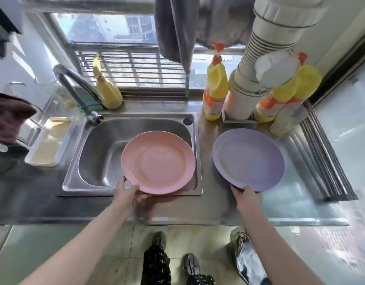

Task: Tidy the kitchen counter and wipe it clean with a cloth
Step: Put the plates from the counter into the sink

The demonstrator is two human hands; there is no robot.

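- Left hand [128, 195] gripping the near rim of a pink plate [158, 162], thumb on top, fingers curled beneath.
- Pink plate held over the right part of the steel sink [91, 153], overlapping its right and near edges.
- Right hand [247, 199] pinching the near rim of a lilac plate [248, 160], over the steel counter [214, 204] just right of the sink.
- Behind the lilac plate, crowding the back right corner: yellow detergent bottles [215, 93] with orange caps, around a ribbed white duct [257, 58].
- Curved tap [76, 89] at the sink's back left; yellow spray bottle [107, 89] beside it on the sill.
- Grey cloth [175, 31] hanging before the window, above the sink.
- White tray [47, 142] left of the sink; dark brown cloth [8, 118] at the far left edge.
- Rolled-up drying rack [329, 161] along the counter's right side.
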